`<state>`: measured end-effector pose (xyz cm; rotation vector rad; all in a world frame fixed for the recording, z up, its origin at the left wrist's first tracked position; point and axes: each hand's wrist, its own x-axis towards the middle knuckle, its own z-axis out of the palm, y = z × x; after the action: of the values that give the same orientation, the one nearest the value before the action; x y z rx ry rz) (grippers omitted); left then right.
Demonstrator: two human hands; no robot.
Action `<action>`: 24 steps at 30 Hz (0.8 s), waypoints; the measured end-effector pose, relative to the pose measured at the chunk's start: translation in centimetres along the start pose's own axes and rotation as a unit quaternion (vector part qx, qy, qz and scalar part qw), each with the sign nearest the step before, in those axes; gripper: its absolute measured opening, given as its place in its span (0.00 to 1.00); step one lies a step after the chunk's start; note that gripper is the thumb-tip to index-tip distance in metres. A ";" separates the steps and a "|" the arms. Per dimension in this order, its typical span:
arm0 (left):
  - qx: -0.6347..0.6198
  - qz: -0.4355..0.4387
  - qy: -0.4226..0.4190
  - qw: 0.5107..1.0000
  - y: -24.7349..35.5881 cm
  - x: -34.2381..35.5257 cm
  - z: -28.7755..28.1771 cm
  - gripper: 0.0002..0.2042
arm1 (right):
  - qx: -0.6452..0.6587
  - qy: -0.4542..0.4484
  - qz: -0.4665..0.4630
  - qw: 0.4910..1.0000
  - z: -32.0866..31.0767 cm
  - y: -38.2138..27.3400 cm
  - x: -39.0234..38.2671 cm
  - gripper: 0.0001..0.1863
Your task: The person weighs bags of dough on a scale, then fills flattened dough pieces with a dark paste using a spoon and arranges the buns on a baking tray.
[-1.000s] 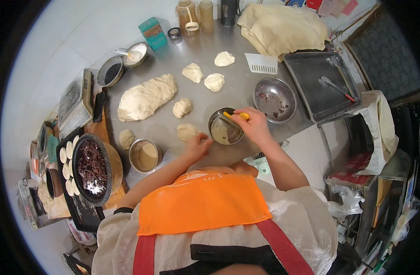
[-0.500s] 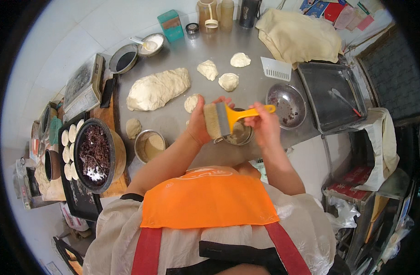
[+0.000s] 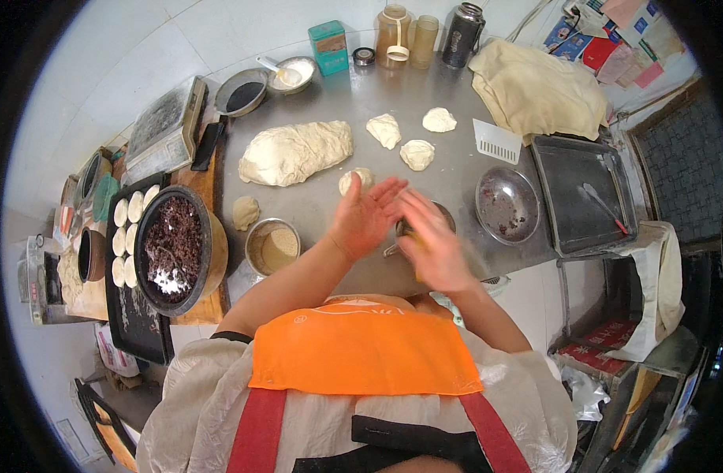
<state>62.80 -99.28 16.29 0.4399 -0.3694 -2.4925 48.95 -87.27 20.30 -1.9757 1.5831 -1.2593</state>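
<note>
Presently, the left hand (image 3: 365, 217) is being held open-palmed above the bench (image 3: 330, 197), grasping nothing; the right hand (image 3: 432, 248) is blurred over a small metal bowl (image 3: 444, 217) near the front edge, its grip indiscernible; a dough ball (image 3: 352, 180) is lying just beyond the fingers.

apron (image 3: 361, 355) orange | dough (image 3: 296, 152) pale cream | tin (image 3: 328, 47) teal

small pale dough ball (image 3: 354, 180) lying on steel table (image 3: 330, 205).
</note>
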 end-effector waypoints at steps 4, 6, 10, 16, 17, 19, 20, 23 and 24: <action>-0.013 -0.002 0.022 1.000 -0.4 -0.1 3.1 0.40 | -0.042 -0.021 -0.135 0.990 3.6 -0.5 5.4 0.35; -0.017 0.057 -0.047 0.997 3.8 -1.3 5.1 0.40 | -0.079 0.044 -0.146 0.985 5.7 2.0 6.0 0.36; 0.042 0.064 -0.071 0.995 5.0 -1.7 1.4 0.40 | -0.056 -0.008 -0.126 0.990 10.2 -1.3 9.2 0.38; 0.042 0.067 -0.072 0.994 5.3 -7.2 6.6 0.39 | -0.217 -0.046 0.195 0.955 7.3 19.1 15.9 0.36; 0.066 0.081 -0.045 0.994 6.2 -7.4 6.0 0.39 | -0.218 -0.075 0.308 0.923 7.1 22.7 14.7 0.40; 0.110 0.110 0.016 0.988 8.4 -7.9 3.9 0.38 | -0.299 -0.107 0.273 0.908 6.8 26.6 12.0 0.33; 0.095 0.103 0.052 0.989 8.6 -8.7 2.4 0.38 | -0.336 -0.166 0.236 0.897 7.3 27.1 12.3 0.30; 0.169 0.032 0.171 0.970 8.8 -10.5 -2.1 0.38 | -0.111 -0.154 0.407 0.893 7.9 23.9 14.9 0.28; 0.174 0.014 0.178 0.968 8.6 -10.5 -4.2 0.38 | 0.029 -0.100 0.365 0.925 8.2 21.8 14.9 0.29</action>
<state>76.90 -100.72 17.90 0.9975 -0.6615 -2.2607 41.70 -110.37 6.83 -1.2168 1.8764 -0.7570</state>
